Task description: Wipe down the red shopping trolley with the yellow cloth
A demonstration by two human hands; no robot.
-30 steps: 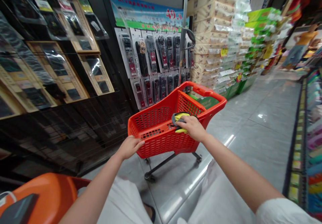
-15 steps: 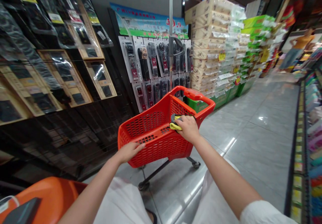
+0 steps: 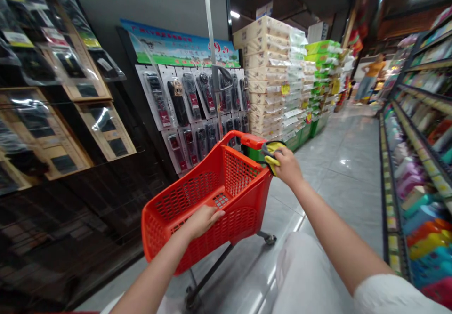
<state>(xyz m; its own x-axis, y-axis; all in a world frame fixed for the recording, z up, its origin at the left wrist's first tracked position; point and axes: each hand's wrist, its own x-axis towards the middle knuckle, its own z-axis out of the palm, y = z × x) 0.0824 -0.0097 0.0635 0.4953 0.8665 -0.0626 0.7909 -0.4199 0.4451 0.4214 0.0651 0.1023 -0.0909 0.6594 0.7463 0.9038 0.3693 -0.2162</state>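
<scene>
A red plastic shopping cart (image 3: 226, 220) with perforated sides stands before me, its basket bare inside. My left hand (image 3: 205, 220) rests over the cart's near top rim, fingers curled over the edge. In my right hand (image 3: 286, 163) is a yellow and grey cloth (image 3: 272, 156), pressed on the near end of the cart's red handle (image 3: 252, 140). The cloth covers that end of the handle.
Packaged belts (image 3: 190, 92) hang on a rack behind the cart, beside a metal pole (image 3: 211, 36). Boxed goods hang at left. Stacked cartons (image 3: 264, 74) line the aisle. Shelves (image 3: 416, 163) stand at right. A person (image 3: 370, 76) stands far off.
My right hand has moved with the cloth from the basket's near rim to the handle end. My left hand has slid along the rim toward the handle. The view has turned right.
</scene>
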